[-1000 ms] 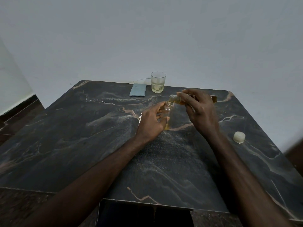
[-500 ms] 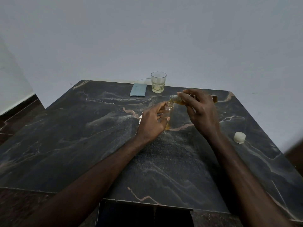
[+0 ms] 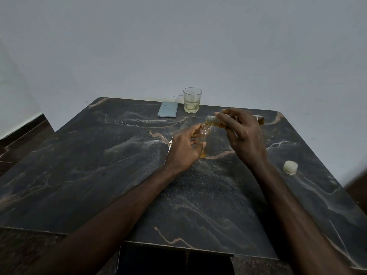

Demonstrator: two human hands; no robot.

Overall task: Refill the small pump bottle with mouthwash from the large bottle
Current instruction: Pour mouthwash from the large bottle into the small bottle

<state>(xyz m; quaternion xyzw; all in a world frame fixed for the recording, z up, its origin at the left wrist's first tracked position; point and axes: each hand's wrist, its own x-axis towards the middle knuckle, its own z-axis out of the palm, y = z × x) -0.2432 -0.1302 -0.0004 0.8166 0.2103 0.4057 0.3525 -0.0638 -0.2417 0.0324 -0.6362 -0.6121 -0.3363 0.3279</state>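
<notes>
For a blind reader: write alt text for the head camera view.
The right hand tips a large bottle of amber liquid into a small clear bottle that the left hand holds upright on a dark marble table.

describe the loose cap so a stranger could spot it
Take the dark marble table. Near its right edge, beyond the right arm, lies the cap. It is small, round, whitish, alone; glass and phone sit at the back.

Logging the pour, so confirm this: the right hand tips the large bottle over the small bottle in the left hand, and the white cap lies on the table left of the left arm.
Wrong side. The head view shows the white cap lying on the table right of the right arm; the rest stands.
</notes>
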